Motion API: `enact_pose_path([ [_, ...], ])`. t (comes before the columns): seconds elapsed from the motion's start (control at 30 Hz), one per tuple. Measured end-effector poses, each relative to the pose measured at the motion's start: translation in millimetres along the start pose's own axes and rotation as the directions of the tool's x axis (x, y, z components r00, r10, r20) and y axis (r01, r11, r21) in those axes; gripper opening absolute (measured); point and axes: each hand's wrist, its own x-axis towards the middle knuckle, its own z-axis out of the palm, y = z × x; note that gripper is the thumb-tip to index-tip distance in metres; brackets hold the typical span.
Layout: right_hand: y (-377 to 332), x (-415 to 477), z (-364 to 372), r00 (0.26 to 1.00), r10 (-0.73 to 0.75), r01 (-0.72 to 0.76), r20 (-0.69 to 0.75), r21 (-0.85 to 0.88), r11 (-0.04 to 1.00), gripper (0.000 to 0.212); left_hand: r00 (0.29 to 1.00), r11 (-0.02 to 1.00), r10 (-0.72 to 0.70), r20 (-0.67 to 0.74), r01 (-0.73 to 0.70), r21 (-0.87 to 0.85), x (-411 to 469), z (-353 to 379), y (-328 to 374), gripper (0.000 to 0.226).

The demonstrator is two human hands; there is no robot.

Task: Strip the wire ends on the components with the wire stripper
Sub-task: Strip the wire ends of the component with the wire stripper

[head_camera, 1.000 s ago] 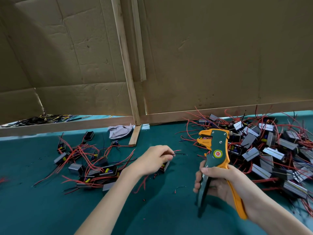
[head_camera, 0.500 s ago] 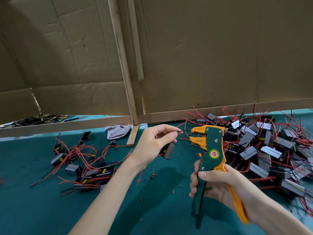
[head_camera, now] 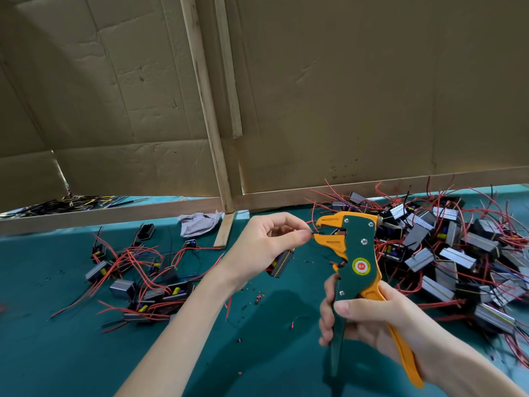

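Pinching wire end (head_camera: 312, 232), left grip (head_camera: 263, 245) feeds wire stripper (head_camera: 357, 247) held by right grip (head_camera: 369, 319); w/ loose pinch, wire may slip unstripped.

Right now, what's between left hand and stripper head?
Head view: only a wire end, pinched by the left hand, reaching into the wire stripper's mouth.

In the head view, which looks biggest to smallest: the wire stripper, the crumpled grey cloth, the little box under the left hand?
1. wire stripper, clearly largest, though nearest the camera.
2. crumpled grey cloth, farther back.
3. component under the left hand, partly hidden by it, so this last ranking is unsure.
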Motion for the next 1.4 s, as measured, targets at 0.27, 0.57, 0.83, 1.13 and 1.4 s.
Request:
enact_pose_path([
  [0.27,-1,-2,0,0.995,-0.013,0.023,0.100,-0.105,0.994,0.033,0.998,1.000,-0.013,0.066,0.012,0.010,-2,-9,3,0.011],
  [0.57,2,-10,13,0.997,0.004,-0.013,-0.073,-0.128,0.992,0.030,0.995,0.999,-0.032,0.098,0.029,0.034,-2,-11,6,0.011],
  [0.83,2,-4,11,0.998,0.016,-0.019,-0.068,-0.053,0.998,0.043,0.997,0.992,-0.069,0.041,0.064,0.111,0,-12,-3,0.014],
  [1.13,5,3,-12,0.992,0.055,-0.050,-0.113,0.051,0.997,0.046,0.978,0.911,0.103,-0.181,-0.020,0.412,9,-26,3,0.011],
  [1.4,14,12,-21,0.954,0.161,-0.125,-0.254,0.151,0.981,0.026,0.839,0.765,0.502,-0.209,-0.318,0.560,60,46,44,0.008],
])
